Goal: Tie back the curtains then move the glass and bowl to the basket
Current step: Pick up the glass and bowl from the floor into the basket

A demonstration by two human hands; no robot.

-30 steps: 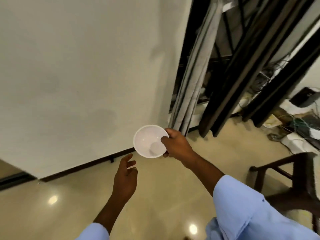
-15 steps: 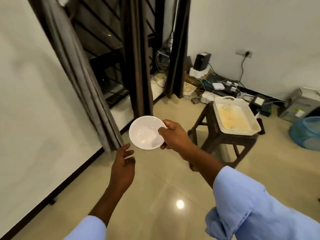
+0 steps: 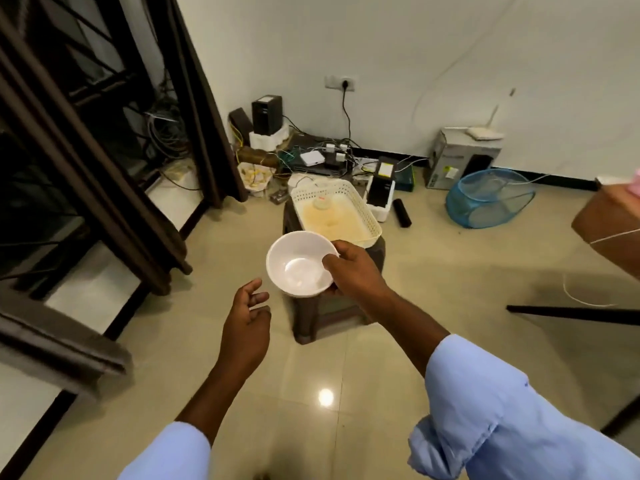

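Note:
My right hand (image 3: 353,268) grips the rim of a white bowl (image 3: 298,263), held in the air just in front of a dark stool (image 3: 325,313). On the stool sits a cream perforated basket (image 3: 363,211) with a clear glass (image 3: 322,204) standing inside near its far end. My left hand (image 3: 246,323) hangs below and left of the bowl, fingers loosely spread and holding nothing. Dark brown curtains (image 3: 194,98) hang gathered along the window at the left.
Cables, small boxes and a speaker (image 3: 266,114) crowd the floor by the far wall. A blue mesh basket (image 3: 488,199) lies on its side at the right. A brown table corner (image 3: 609,223) and dark bar (image 3: 571,311) reach in from the right.
The view has swung right, from the wall and curtains to the stool and basket. The bowl, still in my right hand, is now close to the basket.

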